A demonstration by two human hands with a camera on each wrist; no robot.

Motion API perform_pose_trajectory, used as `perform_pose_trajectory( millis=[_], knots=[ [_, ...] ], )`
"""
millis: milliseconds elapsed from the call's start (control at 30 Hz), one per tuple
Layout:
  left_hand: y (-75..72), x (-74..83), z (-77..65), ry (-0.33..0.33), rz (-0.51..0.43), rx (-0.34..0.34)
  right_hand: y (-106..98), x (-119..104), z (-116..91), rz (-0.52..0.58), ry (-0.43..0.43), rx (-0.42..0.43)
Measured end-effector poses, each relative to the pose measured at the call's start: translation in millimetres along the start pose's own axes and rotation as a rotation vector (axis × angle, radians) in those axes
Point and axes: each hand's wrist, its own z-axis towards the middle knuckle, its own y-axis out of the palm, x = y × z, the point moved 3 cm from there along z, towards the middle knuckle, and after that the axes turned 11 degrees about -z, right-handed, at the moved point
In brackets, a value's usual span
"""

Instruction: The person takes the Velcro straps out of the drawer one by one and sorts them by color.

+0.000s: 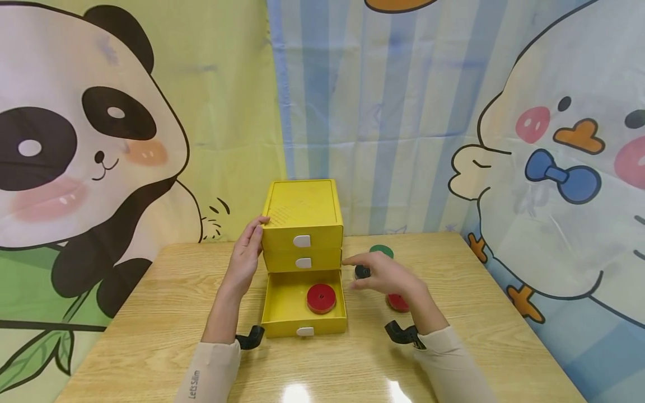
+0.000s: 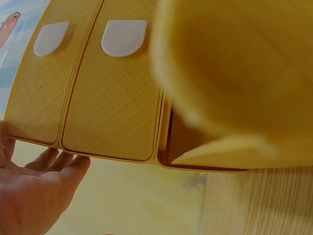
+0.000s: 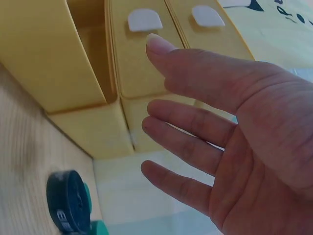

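Note:
A yellow three-drawer box (image 1: 302,204) stands on the table. Its bottom drawer (image 1: 284,302) is pulled out, with a red disc (image 1: 321,298) lying inside; the two upper drawers are closed. My left hand (image 1: 246,254) rests against the box's left side, fingers touching it near the upper front corner. Fingers spread and holding nothing, my right hand (image 3: 220,142) hovers just off the box's right side. Behind it in the head view are a black disc (image 1: 360,272), a green disc (image 1: 381,250) and a second red disc (image 1: 398,303), the last two partly covered.
The wooden table (image 1: 176,319) runs back to a curtain (image 1: 353,112) printed with cartoon animals. White pull tabs (image 1: 302,241) mark the drawer fronts. A black wrist mount (image 1: 249,338) sits on each forearm.

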Motion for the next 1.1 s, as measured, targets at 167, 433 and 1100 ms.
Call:
perform_pose_trajectory(
  millis=[167, 433, 1100],
  knots=[
    [0.2, 0.4, -0.4, -0.003, 0.01, 0.003, 1, -9, 2, 0.02, -0.025, -0.006],
    [-0.2, 0.0, 0.2, -0.004, 0.011, 0.003, 7, -21, 7, 0.032, -0.083, -0.021],
    [-0.6, -2.3, 1.0, 0.004, 0.003, 0.001, 46, -45, 30, -0.077, -0.157, -0.096]
  ],
)
